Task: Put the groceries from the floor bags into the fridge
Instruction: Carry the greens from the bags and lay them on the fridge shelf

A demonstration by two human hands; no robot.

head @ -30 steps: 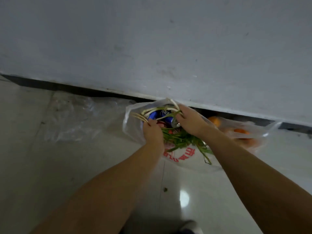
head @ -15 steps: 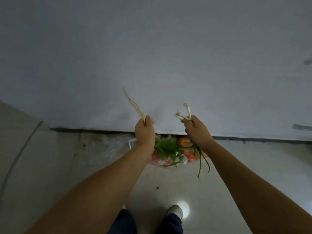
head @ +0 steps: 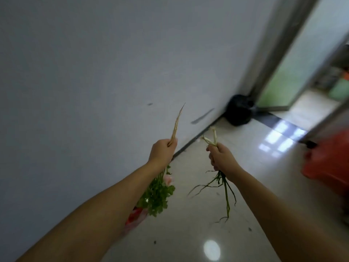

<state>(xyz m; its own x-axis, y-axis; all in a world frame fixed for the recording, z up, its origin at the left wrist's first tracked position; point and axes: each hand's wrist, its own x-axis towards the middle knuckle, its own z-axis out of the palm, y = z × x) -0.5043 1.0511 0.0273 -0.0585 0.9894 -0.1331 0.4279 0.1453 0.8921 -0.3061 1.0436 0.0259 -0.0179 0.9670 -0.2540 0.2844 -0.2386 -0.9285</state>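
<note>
My view is dim and greyish across the wall [head: 94, 72] on the left, while daylight pours in from the doorway [head: 302, 72] at the upper right and throws bright window glare on the floor [head: 277, 140]. A round lamp reflection shines at the bottom centre. The right edge smears with motion blur, and lines bend toward the corners.

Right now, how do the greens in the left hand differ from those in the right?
The leafy herb bunch in the left hand is dense with broad frilly leaves; the scallions in the right hand are sparse, thin strands. The herb bunch's top is a tan pointed root; the scallions' tops are whitish bulbs. Both hang leaves-down from a closed grip.
</note>
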